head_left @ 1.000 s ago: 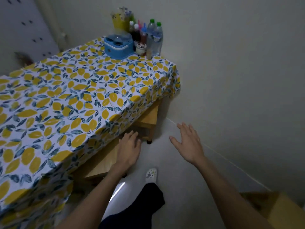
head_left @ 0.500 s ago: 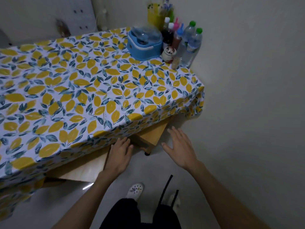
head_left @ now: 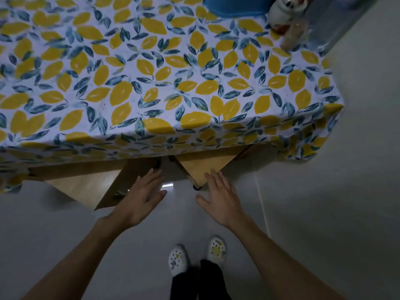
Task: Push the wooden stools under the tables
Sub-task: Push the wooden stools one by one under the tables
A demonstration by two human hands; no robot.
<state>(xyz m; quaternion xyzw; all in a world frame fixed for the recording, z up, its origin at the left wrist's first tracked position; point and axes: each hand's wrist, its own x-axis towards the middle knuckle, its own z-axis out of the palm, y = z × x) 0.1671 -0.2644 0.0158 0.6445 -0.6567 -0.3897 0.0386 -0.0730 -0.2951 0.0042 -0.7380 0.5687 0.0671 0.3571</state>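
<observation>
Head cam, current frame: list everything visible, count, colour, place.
table: 1, covered by cloth, upper frame
tablecloth: 1, white with yellow lemons and blue-green leaves, draped over table
wooden stools: 2, light wood, corners poking out under the table's near edge; second one to the right
blue container: 1, top edge, partly cut off
small jar: 1, white, top right on table, blurred
clear bottles: blurred, count unclear, top right corner of table
floor: grey, glossy
shoes: 2, white clogs, bottom centre
left hand: open, by left stool
right hand: open, fingertips at right stool's corner
</observation>
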